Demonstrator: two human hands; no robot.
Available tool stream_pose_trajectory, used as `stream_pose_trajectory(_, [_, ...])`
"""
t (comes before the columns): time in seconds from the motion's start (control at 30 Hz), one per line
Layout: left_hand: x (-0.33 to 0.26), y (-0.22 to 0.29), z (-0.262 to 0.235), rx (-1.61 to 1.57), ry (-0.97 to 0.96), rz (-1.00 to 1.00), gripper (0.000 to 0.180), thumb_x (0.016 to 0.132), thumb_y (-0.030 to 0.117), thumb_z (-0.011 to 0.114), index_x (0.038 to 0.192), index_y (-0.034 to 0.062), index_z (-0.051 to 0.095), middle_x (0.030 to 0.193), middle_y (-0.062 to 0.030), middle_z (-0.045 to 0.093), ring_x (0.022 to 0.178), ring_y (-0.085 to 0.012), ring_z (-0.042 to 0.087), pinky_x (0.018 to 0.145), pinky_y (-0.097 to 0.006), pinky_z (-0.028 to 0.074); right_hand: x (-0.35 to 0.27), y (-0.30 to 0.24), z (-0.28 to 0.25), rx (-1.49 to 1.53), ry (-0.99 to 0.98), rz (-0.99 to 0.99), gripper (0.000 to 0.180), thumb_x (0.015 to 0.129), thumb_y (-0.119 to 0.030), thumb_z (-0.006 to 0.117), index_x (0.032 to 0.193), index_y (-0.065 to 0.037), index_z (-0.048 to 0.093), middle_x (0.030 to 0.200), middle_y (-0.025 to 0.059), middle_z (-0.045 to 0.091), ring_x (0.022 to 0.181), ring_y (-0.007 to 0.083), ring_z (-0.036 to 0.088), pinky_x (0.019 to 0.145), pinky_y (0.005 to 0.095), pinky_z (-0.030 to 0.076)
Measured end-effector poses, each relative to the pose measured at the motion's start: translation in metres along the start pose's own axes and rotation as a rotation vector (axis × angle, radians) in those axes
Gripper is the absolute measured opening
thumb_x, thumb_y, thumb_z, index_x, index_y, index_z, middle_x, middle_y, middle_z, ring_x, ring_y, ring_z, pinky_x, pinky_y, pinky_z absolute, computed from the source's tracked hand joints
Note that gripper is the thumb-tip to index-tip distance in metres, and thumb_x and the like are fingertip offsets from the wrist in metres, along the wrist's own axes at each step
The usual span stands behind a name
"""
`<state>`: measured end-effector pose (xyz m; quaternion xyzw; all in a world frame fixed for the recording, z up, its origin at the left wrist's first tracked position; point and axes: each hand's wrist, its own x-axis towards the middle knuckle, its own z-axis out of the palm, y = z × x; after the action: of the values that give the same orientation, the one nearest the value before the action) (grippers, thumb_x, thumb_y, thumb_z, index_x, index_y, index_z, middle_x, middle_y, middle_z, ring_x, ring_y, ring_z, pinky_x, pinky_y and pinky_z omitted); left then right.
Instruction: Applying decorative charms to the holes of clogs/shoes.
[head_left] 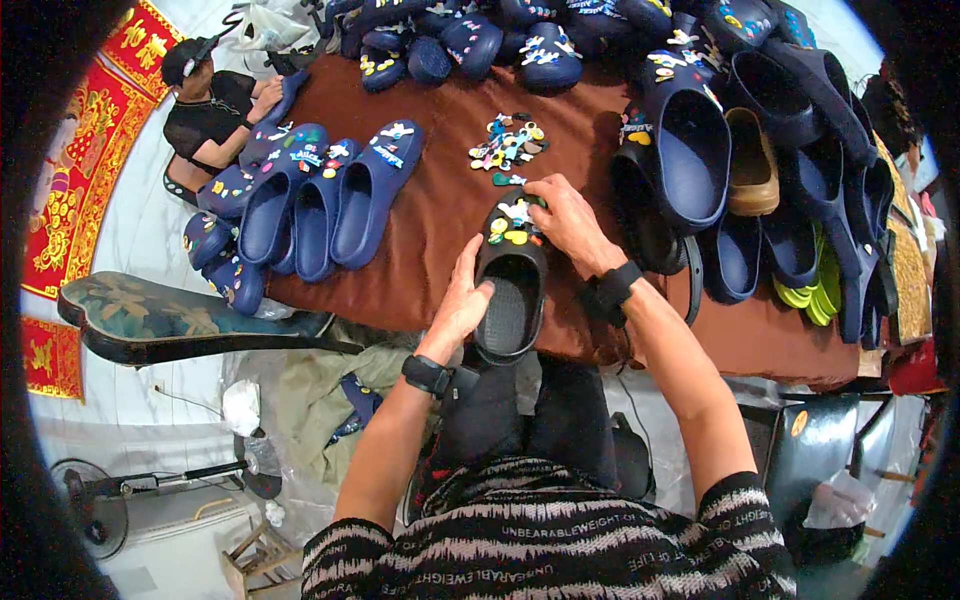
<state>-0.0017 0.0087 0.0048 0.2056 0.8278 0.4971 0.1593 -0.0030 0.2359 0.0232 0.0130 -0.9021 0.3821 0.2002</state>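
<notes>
A black clog (511, 290) lies at the table's near edge, toe pointing away from me and heel toward my lap. Colourful shoe charms (516, 225), white, yellow and red among them, sit on its toe. My left hand (462, 300) is closed on the clog's left side, thumb at the rim of the opening. At the right of the toe, my right hand (570, 222) has its fingers bent and pressed against the clog; a small charm under the fingertips would be hidden. Just beyond the toe lies a loose pile of charms (508, 145).
Decorated navy clogs (375, 195) stand in a group on the left. More navy clogs (690, 150) crowd the right side, with a brown clog (750, 165) and lime-green ones (818, 290). Others line the far edge. Another person (215, 110) works at the far left, near a patterned bench (190, 310).
</notes>
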Motion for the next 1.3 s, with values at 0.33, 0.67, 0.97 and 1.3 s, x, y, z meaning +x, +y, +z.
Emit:
stream_pose_trajectory(0.33, [0.021, -0.016, -0.016, 0.045, 0.088, 0.079, 0.065, 0.081, -0.005, 0.051, 0.145, 0.0078, 0.044, 0.14, -0.0174, 0.053, 0.134, -0.0307, 0.048, 0.115, -0.038, 0.034, 0.037, -0.02, 0.016, -0.34, -0.204, -0.107, 0.018, 0.088, -0.027, 0.063, 0.091, -0.011, 0.07, 0.103, 0.0163, 0.063, 0.087, 0.0371, 0.068, 0.075, 0.0506, 0.054])
stream_pose_trajectory(0.67, [0.02, -0.009, -0.013, 0.03, 0.124, 0.037, 0.065, 0.079, -0.007, 0.047, 0.143, 0.0062, 0.045, 0.141, -0.0198, 0.05, 0.134, -0.0358, 0.045, 0.115, -0.042, 0.034, 0.035, -0.027, 0.012, -0.229, -0.324, -0.079, 0.028, 0.087, -0.019, 0.061, 0.115, -0.014, 0.065, 0.106, 0.0139, 0.065, 0.1, 0.0363, 0.066, 0.081, 0.0501, 0.053])
stream_pose_trajectory(0.97, [0.022, -0.014, -0.007, 0.013, 0.149, 0.009, 0.067, 0.077, -0.011, 0.049, 0.142, 0.0058, 0.048, 0.139, -0.0153, 0.056, 0.133, -0.0299, 0.049, 0.114, -0.038, 0.035, 0.032, -0.028, 0.008, -0.281, -0.351, -0.057, 0.035, 0.087, -0.021, 0.061, 0.122, -0.016, 0.066, 0.113, 0.0141, 0.067, 0.103, 0.0355, 0.066, 0.086, 0.0492, 0.053])
stream_pose_trajectory(1.3, [0.025, -0.017, -0.007, -0.045, 0.171, 0.004, 0.064, 0.078, -0.013, 0.047, 0.14, 0.0029, 0.048, 0.137, -0.0158, 0.058, 0.133, -0.0282, 0.051, 0.114, -0.037, 0.035, 0.02, 0.001, 0.024, 0.117, -0.115, -0.124, 0.034, 0.098, -0.036, 0.053, 0.112, -0.011, 0.07, 0.111, 0.0137, 0.068, 0.103, 0.0364, 0.065, 0.088, 0.0467, 0.052])
